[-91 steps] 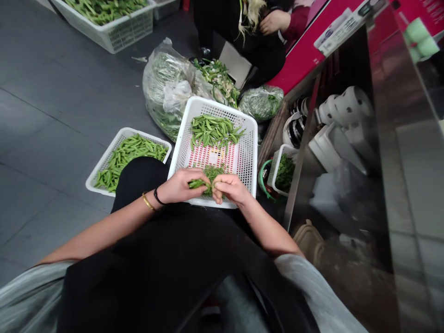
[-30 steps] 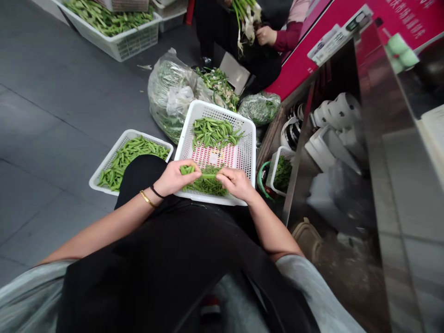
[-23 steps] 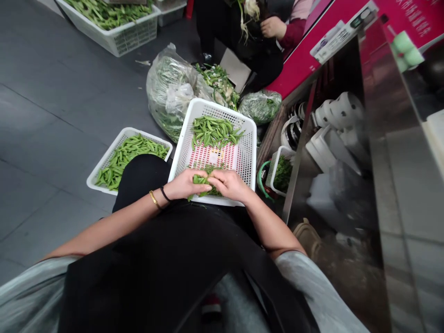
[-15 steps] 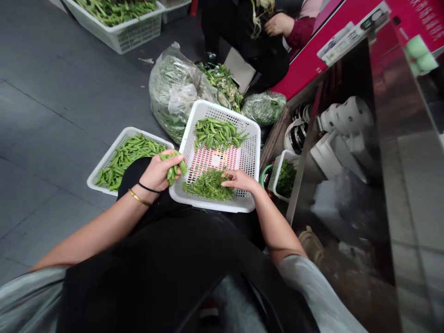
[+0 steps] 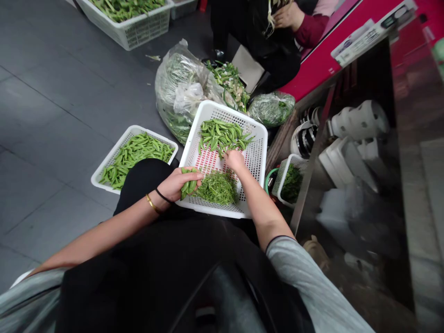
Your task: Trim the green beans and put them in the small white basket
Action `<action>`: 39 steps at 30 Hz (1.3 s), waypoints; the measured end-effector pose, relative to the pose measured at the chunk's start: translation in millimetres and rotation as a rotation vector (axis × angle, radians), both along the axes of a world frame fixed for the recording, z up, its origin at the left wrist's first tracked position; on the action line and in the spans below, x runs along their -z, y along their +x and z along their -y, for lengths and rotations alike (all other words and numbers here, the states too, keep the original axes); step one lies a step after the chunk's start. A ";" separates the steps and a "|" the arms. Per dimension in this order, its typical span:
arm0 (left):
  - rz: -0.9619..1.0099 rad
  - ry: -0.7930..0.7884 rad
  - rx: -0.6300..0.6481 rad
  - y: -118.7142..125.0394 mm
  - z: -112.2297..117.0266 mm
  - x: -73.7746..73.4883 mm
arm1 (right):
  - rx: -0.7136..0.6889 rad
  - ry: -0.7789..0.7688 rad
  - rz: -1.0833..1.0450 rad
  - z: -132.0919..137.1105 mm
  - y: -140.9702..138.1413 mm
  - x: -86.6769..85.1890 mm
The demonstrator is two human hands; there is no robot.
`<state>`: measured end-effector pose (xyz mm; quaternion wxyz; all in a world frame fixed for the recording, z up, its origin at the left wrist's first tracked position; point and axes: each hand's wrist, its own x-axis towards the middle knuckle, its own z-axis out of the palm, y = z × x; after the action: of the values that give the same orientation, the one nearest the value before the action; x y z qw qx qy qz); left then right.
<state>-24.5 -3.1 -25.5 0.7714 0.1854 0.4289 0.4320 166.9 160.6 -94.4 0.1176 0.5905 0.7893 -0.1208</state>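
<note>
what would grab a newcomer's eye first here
The bright green pea pods: a pile of pods fills the far end of the white basket, with the right hand reaching its near edge, and the left hand grips a bunch of pods at the near left rim. A second basket of pods sits on the grey floor to the left, and a clear bag of greens lies beyond.

My left hand sits close in front of me, fingers curled into a fist, thumb laid across the top. My left forearm is bare and angles in from the side. My right arm stretches farther forward, nearly straight. My right hand is palm down, fingertips tucked out of sight.
</note>
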 end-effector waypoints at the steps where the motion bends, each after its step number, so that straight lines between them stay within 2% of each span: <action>1: -0.018 -0.014 -0.009 2.2 -0.3 1.6 | 0.008 0.006 -0.005 6.2 7.4 -5.7; 4: -0.089 -0.029 -0.033 11.9 -0.9 3.8 | 0.018 0.011 -0.066 35.8 24.4 -27.2; 7: -0.178 0.026 -0.094 21.5 0.5 2.5 | 0.011 -0.127 -0.416 80.9 28.0 -50.7; 9: -0.220 0.090 -0.141 25.9 2.9 1.2 | -0.040 -0.211 -0.663 113.0 24.3 -65.3; 11: -0.216 0.147 -0.141 27.9 6.7 -0.2 | -0.162 -0.148 -0.729 139.6 19.0 -78.1; 15: -0.102 0.147 -0.032 25.9 15.9 -6.1 | -0.455 0.103 -0.557 166.4 12.2 -96.2; 18: -0.074 0.162 0.011 24.4 22.0 -13.5 | -0.563 0.148 -0.457 171.7 11.7 -102.3; 22: -0.085 0.145 -0.099 28.9 26.3 -17.6 | -0.486 0.244 -0.393 176.4 10.1 -102.5; 24: -0.057 0.100 -0.108 31.8 26.9 -15.7 | -0.479 0.257 -0.390 179.0 8.8 -102.7; 26: -0.025 0.075 -0.006 32.7 27.4 -13.2 | -0.575 0.202 -0.422 180.4 9.3 -105.6; 28: 0.011 0.075 0.153 30.6 28.0 -12.1 | -0.719 0.097 -0.503 178.6 14.0 -111.6; 30: 0.037 0.096 0.296 26.1 28.1 -12.8 | -0.768 -0.005 -0.634 172.2 24.2 -119.0; 31: 0.044 0.105 0.344 23.4 27.9 -13.5 | -0.712 -0.029 -0.713 167.3 31.3 -122.4; 33: 0.058 0.117 0.404 18.2 26.8 -14.6 | -0.457 0.006 -0.852 155.6 47.3 -127.4; 35: 0.083 0.121 0.416 14.6 25.2 -14.5 | -0.194 0.117 -0.889 145.6 60.2 -129.3; 36: 0.097 0.122 0.410 13.7 24.2 -13.9 | -0.140 0.181 -0.869 142.9 63.5 -129.2; 37: 0.105 0.124 0.404 13.4 23.3 -13.0 | -0.153 0.234 -0.827 142.2 64.1 -128.8; 39: 0.107 0.132 0.407 14.0 21.4 -11.4 | -0.324 0.297 -0.712 146.3 57.8 -127.9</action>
<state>-10.5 -24.5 -14.0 0.8505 0.2953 0.3118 0.3037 224.6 14.3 33.5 -0.2317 0.3903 0.8722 -0.1822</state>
